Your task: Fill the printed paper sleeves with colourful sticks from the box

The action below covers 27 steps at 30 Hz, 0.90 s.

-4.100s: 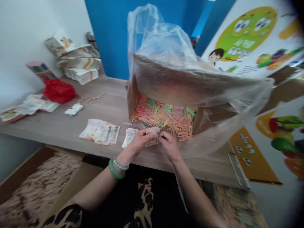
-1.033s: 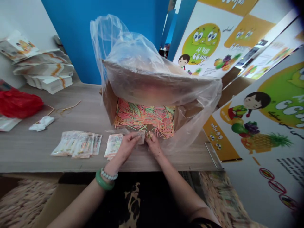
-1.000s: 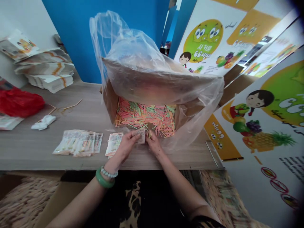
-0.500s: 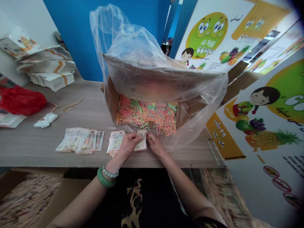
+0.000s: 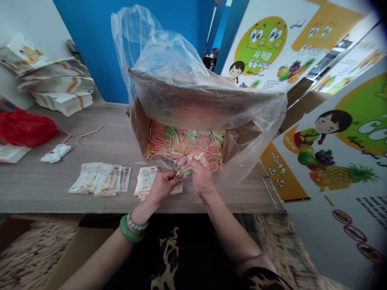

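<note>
My left hand (image 5: 163, 186), with green bangles at the wrist, pinches a small clear packet (image 5: 180, 175) near the table's front. Just right of it, my right hand (image 5: 202, 173) is raised with its fingers closed on a few thin coloured sticks (image 5: 196, 158), their tips at the packet's mouth. Behind both hands an open cardboard box (image 5: 140, 125), lined with clear plastic, holds a heap of pink, green and yellow sticks (image 5: 175, 143). To the left of my left hand lies a small pile of packets (image 5: 146, 179). A wider row of filled packets (image 5: 101, 179) is farther left.
A red bag (image 5: 26, 127), a crumpled white tissue (image 5: 56, 154) and stacked printed bags (image 5: 62, 86) are at the left. Clear plastic sheeting (image 5: 242, 163) spreads over the box's right side. Large printed cartons (image 5: 329, 161) stand at the right, beyond the table's edge.
My right hand has risen and turned, and sticks now show in its fingers. The packet in my left hand has tilted, with its mouth toward the right hand.
</note>
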Motion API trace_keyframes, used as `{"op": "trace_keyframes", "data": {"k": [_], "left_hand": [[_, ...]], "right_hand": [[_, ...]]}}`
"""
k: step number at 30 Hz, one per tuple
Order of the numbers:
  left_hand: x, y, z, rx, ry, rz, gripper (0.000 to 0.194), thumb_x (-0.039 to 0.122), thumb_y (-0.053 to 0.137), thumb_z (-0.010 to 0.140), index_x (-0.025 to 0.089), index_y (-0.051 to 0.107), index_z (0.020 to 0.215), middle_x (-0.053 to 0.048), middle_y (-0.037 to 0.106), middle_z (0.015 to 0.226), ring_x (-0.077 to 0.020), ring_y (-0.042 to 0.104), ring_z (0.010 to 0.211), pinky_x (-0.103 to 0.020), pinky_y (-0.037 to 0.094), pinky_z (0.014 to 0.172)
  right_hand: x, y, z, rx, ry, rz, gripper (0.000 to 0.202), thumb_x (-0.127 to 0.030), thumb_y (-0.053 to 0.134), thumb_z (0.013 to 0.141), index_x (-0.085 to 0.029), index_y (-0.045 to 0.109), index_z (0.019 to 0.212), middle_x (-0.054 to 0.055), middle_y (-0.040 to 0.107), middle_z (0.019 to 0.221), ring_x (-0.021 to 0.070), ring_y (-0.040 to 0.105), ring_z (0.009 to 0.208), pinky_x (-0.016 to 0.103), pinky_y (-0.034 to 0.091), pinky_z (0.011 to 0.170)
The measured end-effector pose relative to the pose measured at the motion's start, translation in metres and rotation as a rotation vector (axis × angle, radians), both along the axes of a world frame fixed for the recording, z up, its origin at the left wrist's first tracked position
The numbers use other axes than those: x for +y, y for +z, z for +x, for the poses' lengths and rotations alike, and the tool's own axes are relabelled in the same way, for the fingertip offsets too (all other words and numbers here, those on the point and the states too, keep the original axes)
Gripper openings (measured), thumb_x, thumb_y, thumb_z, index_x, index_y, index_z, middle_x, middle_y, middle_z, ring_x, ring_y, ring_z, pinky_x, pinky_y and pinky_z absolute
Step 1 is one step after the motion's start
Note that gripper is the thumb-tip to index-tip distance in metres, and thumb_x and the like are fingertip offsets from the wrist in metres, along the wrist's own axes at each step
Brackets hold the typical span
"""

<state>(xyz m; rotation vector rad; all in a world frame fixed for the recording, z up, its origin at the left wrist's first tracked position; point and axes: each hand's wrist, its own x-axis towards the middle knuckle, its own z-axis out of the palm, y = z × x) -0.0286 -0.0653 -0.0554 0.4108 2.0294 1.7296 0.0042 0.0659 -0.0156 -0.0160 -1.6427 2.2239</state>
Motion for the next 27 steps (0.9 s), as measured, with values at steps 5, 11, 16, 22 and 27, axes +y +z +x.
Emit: {"op": "trace_keyframes", "data": {"k": [5, 11, 16, 22, 27], "left_hand": [[-0.003, 0.002, 0.001, -0.05, -0.054, 0.046, 0.038, 0.046, 0.073, 0.065, 0.018, 0.049, 0.053, 0.005, 0.033, 0.054, -0.0096, 0.027, 0.056, -0.024, 0.021, 0.053], [-0.008, 0.005, -0.001, -0.019, -0.087, 0.083, 0.034, 0.046, 0.07, 0.071, 0.018, 0.057, 0.058, 0.004, 0.04, 0.057, -0.0116, 0.035, 0.061, -0.025, 0.03, 0.058], [-0.004, -0.005, -0.001, 0.006, -0.077, 0.088, 0.036, 0.05, 0.066, 0.077, 0.018, 0.059, 0.061, 0.003, 0.042, 0.058, -0.0128, 0.035, 0.06, -0.026, 0.029, 0.058], [0.005, -0.007, -0.004, 0.192, 0.033, 0.032, 0.039, 0.047, 0.055, 0.086, 0.019, 0.058, 0.06, 0.002, 0.045, 0.058, -0.0144, 0.039, 0.061, -0.026, 0.032, 0.059], [0.01, -0.007, -0.004, 0.268, 0.077, -0.018, 0.04, 0.043, 0.055, 0.088, 0.019, 0.055, 0.056, 0.003, 0.042, 0.054, -0.0134, 0.038, 0.056, -0.026, 0.03, 0.056]], "right_hand": [[-0.003, -0.016, -0.001, -0.039, -0.022, 0.036, 0.018, -0.043, 0.056, 0.09, -0.026, 0.05, 0.088, -0.002, 0.069, 0.073, 0.0202, 0.071, 0.086, 0.039, 0.052, 0.086], [0.005, -0.019, 0.001, -0.07, 0.059, 0.062, 0.013, -0.036, 0.059, 0.088, -0.025, 0.055, 0.084, 0.0, 0.072, 0.076, 0.0196, 0.07, 0.088, 0.04, 0.05, 0.092], [0.006, -0.023, 0.001, -0.14, 0.091, 0.099, 0.014, -0.037, 0.059, 0.085, -0.024, 0.059, 0.079, 0.004, 0.075, 0.089, 0.0217, 0.068, 0.099, 0.041, 0.047, 0.097], [0.011, -0.024, -0.003, -0.159, 0.09, 0.098, 0.014, -0.037, 0.06, 0.083, -0.024, 0.064, 0.079, 0.005, 0.076, 0.096, 0.0222, 0.067, 0.103, 0.041, 0.046, 0.098], [0.017, -0.024, -0.003, -0.169, 0.107, 0.114, 0.014, -0.034, 0.06, 0.083, -0.025, 0.07, 0.08, 0.005, 0.075, 0.102, 0.0221, 0.066, 0.107, 0.042, 0.043, 0.103]]}}
